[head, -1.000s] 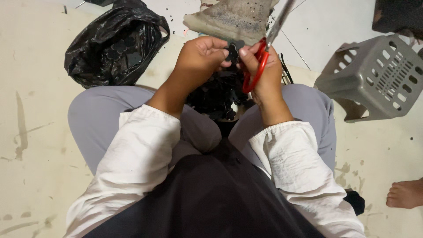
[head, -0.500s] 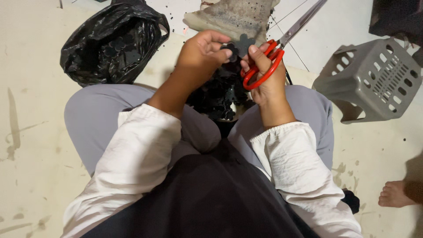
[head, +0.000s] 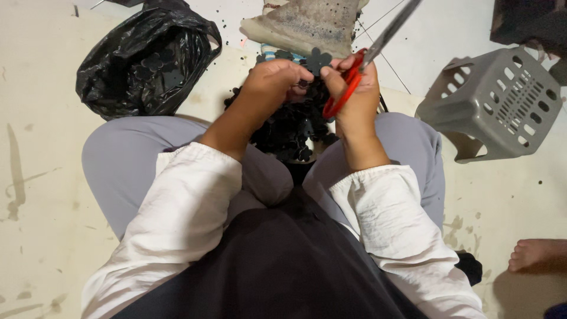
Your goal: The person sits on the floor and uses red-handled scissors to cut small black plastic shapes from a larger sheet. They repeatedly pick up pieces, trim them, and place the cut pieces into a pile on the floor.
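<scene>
Though partly hidden by fingers, the grip read thus:
Left hand (head: 277, 80): pinched a dark flower-shaped cut-out (head: 318, 59), raised for trimming.
Right hand (head: 352, 88): fingers closed through red-handled steel scissors (head: 360, 65), blades pointing away.
Lap: heap of dark cut pieces (head: 289, 127).
Around: black plastic bag (head: 142, 59) left, grey plastic stool (head: 496, 103) right, another person's bare foot (head: 534, 254).

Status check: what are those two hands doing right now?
Right hand grips red-handled scissors, blades up. Left hand pinches small dark flower-shaped cutout. Nothing between them.

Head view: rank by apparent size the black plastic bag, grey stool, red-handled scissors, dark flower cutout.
1-2. black plastic bag and grey stool: look alike, unranked.
3. red-handled scissors.
4. dark flower cutout, at the fingertips.
</scene>
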{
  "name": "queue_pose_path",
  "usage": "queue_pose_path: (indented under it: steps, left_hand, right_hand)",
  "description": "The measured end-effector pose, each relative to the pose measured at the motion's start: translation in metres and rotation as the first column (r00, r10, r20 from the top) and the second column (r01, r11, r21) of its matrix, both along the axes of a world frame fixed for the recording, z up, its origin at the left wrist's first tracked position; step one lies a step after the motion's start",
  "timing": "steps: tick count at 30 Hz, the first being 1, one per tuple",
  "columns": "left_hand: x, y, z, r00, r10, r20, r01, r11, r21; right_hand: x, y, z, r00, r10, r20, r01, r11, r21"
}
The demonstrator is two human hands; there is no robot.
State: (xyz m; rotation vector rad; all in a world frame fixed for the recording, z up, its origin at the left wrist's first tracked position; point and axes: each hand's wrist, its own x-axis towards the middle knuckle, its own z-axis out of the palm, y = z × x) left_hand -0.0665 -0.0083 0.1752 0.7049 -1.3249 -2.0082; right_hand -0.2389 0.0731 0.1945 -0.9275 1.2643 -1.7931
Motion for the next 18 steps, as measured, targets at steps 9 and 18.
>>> queue_pose_path:
  steps: [9,18]
  left_hand:
    - [0.0,0.001,0.008,0.999,-0.005,-0.05,0.004,1.0,-0.007]
    - [0.003,0.002,0.008,0.992,-0.015,0.122,0.021,0.998,-0.056]
  right_hand:
    - [0.009,0.001,-0.006,0.953,0.11,-0.283,-0.109,0.994,0.019]
    - [0.009,0.0,0.011,0.993,0.109,0.045,-0.111,0.992,0.065]
